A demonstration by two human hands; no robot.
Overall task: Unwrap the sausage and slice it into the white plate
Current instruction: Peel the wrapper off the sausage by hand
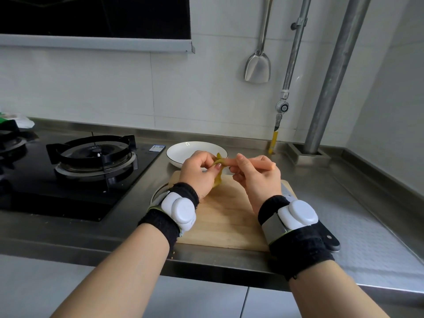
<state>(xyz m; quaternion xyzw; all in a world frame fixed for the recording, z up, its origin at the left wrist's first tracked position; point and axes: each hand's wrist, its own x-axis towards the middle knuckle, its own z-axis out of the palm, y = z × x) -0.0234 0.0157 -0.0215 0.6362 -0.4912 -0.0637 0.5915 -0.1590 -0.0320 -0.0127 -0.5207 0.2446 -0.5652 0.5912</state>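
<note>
A pink sausage [267, 165] lies across my right hand [257, 177], whose fingers curl round it above the wooden cutting board [226, 216]. Its yellow-green wrapper [218, 173] is peeled back at the left end and hangs down. My left hand [199, 173] pinches that wrapper between thumb and fingers. The white plate [183, 152] with a dark rim stands just behind my hands. A knife's black handle [331, 243] pokes out from under my right wrist at the board's right edge; its blade is hidden.
A black gas hob with a burner [96, 154] lies to the left of the board. A metal spatula [258, 67] hangs on the tiled wall, and pipes [330, 88] rise at the back right. The steel counter [358, 203] extends right.
</note>
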